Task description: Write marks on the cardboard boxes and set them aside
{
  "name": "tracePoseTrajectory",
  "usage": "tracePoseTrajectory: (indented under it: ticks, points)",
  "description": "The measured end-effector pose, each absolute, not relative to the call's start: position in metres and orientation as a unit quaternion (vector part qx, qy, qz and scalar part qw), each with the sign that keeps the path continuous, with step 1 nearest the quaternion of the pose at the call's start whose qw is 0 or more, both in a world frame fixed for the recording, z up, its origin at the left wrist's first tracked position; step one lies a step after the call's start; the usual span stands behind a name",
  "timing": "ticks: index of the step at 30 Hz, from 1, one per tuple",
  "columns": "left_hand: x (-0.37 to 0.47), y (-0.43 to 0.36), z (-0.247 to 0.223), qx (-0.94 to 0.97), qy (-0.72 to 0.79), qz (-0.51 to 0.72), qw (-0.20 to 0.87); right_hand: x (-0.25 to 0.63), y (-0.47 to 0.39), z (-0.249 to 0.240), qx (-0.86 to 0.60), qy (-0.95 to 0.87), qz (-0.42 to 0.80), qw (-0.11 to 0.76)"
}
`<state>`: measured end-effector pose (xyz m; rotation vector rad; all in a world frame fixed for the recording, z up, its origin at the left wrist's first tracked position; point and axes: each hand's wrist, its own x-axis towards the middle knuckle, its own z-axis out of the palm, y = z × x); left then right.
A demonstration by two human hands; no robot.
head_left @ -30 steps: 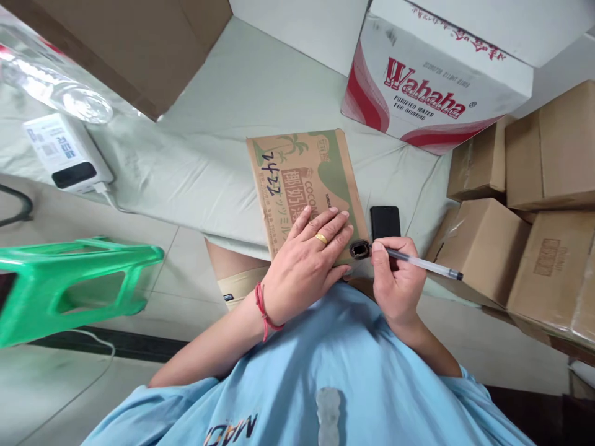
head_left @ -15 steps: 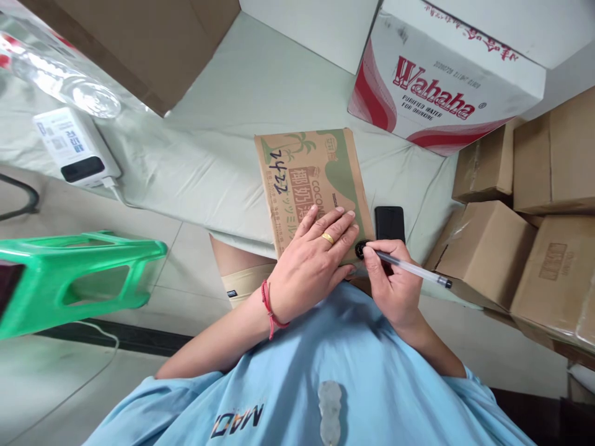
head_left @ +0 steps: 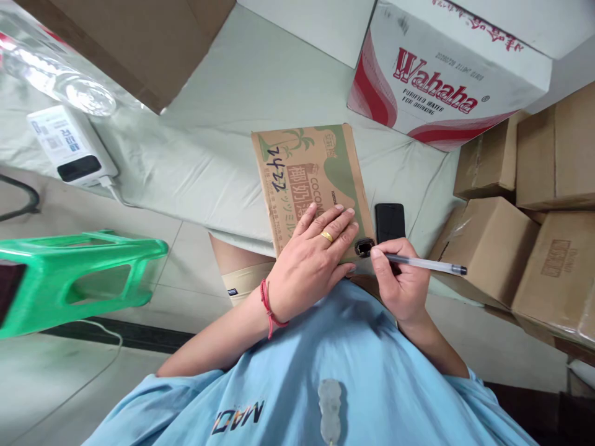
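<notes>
My left hand [head_left: 316,248] lies flat, fingers stretched, across the lower part of a brown and green printed cardboard piece [head_left: 302,148] marked 2422 in black. My right hand [head_left: 402,279] pinches a clear pen [head_left: 418,262] with a black end, close to its tip. That tip is beside a dark, rounded spot [head_left: 364,247] near the cardboard's lower right corner; I cannot tell whether the spot is a hole or heavy ink. A black phone [head_left: 389,222] lies just right of the cardboard.
A white and red Wahaha carton [head_left: 441,80] stands at the back right, with several brown boxes [head_left: 488,248] stacked on the right. On the left are a white power bank [head_left: 72,145] with a cable, a clear plastic bottle [head_left: 88,93] and a green stool [head_left: 93,272].
My right hand and the pen have shifted slightly right, away from the dark spot, which shows more fully. My left hand stays on the cardboard.
</notes>
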<state>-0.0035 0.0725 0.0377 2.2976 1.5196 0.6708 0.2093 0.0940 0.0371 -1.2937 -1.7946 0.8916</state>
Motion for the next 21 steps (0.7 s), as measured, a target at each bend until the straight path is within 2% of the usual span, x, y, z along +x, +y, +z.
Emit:
tracePoseTrajectory:
  ticks: [5,21]
  points:
    - [-0.003,0.072,0.037,0.803,0.528,0.241,0.136,0.215,0.097,0.035,-0.528,-0.66,0.328,0.421]
    - [-0.002,0.072,0.037,0.805,0.525,0.245,0.129,0.221,0.094,0.029,-0.527,-0.687,0.319,0.385]
